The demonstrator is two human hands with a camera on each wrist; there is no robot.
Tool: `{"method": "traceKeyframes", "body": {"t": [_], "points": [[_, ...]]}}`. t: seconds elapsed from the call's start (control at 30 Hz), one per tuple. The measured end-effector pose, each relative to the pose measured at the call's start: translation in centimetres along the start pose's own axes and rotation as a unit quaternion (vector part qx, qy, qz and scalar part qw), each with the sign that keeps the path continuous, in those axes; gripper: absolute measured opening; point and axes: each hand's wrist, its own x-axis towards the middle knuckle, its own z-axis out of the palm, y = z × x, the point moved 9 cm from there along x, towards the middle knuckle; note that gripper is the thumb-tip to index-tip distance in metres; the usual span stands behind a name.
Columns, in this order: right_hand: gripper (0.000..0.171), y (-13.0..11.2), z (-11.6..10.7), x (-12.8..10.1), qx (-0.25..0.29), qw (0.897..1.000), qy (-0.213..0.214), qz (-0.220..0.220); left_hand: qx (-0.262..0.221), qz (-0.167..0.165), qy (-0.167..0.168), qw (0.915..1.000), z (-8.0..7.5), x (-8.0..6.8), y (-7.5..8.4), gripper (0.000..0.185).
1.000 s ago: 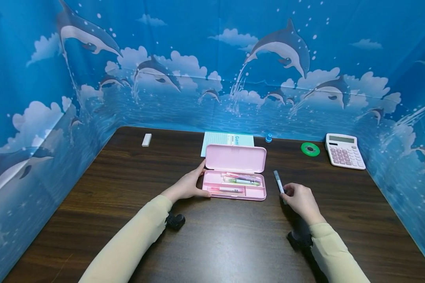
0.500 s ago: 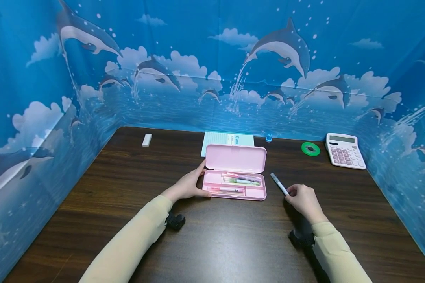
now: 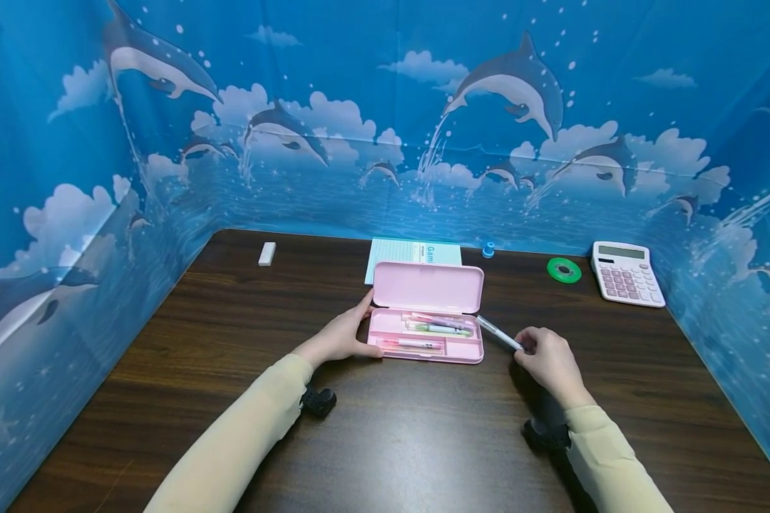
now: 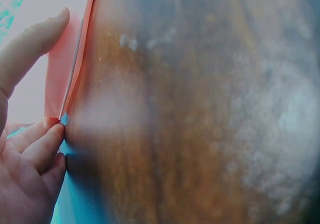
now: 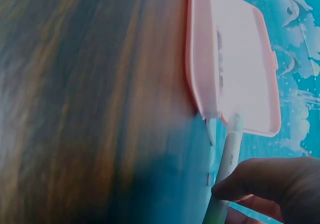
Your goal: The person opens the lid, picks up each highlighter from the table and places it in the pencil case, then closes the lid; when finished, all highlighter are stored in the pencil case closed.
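Observation:
An open pink pencil case (image 3: 427,287) lies mid-table with its lid raised at the back. Inside it are several pens (image 3: 439,328), in two compartments. My left hand (image 3: 339,335) holds the case's left end, thumb at the front corner and fingers toward the back. In the left wrist view the thumb (image 4: 42,39) lies along the pink wall. My right hand (image 3: 548,360) pinches a slim white pen (image 3: 497,332) with a greyish cap near its lower end. The pen slants up-left, its capped tip at the case's right edge. Its green end shows in the right wrist view.
Behind the case lies a light-blue notebook (image 3: 385,255), partly hidden by the lid. A white eraser (image 3: 267,254) lies back left. Toward the back right are a small blue object (image 3: 488,250), a green ring-shaped roll (image 3: 571,277) and a calculator (image 3: 627,274). Dolphin-print cloth surrounds the table.
The pen has swung in my right hand from nearly upright to a leftward slant, bringing its capped tip to the case's right edge. My left hand has stayed on the case.

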Motion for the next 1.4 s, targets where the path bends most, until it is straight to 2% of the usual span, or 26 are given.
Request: {"method": "traceKeyframes", "body": {"t": [0.3, 0.53, 1.03, 1.4], "points": [[0.013, -1.8, 0.4, 0.2, 0.001, 1.0, 0.008, -0.019, 0.002, -0.001, 0.0, 1.0, -0.1, -0.1, 0.2, 0.121], [0.014, -3.5, 0.8, 0.4, 0.01, 0.998, 0.02, -0.051, 0.0, -0.005, -0.002, 1.0, -0.1, -0.2, 0.2, 0.121], [0.014, -7.7, 3.0, 0.6, 0.006, 0.994, 0.001, -0.108, -0.006, 0.007, -0.001, 1.0, -0.2, -0.2, 0.5, 0.12], [0.011, -10.5, 4.4, 0.9, 0.025, 0.99, -0.007, -0.139, -0.004, 0.002, -0.001, 1.0, -0.2, -0.2, 0.4, 0.121]]}}
